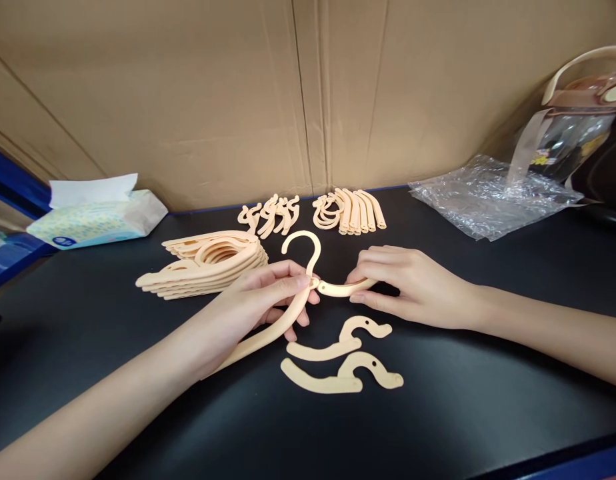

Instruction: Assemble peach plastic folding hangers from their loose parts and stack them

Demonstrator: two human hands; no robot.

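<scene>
A cream plastic hanger [268, 338] with its hook [315, 250] pointing up is between my hands over the black table. My left hand [265, 293] grips it at the centre joint, thumb on top, with the long arm running down to the lower left. On the other side, my right hand [401, 283] pinches the end of the short curved arm [341, 290]. Just below lie two flat curved pieces, an upper one [323, 351] and a lower one [321, 383], each with a hooked part at its right.
Stacked folded hangers [203, 270] lie left of centre. Small hooks [271, 215] and curved arms [361, 210] lie in piles at the back. A tissue pack [98, 217] is at the left; plastic bags [488, 197] and a bottle [573, 143] are at the right. Cardboard [213, 100] stands behind.
</scene>
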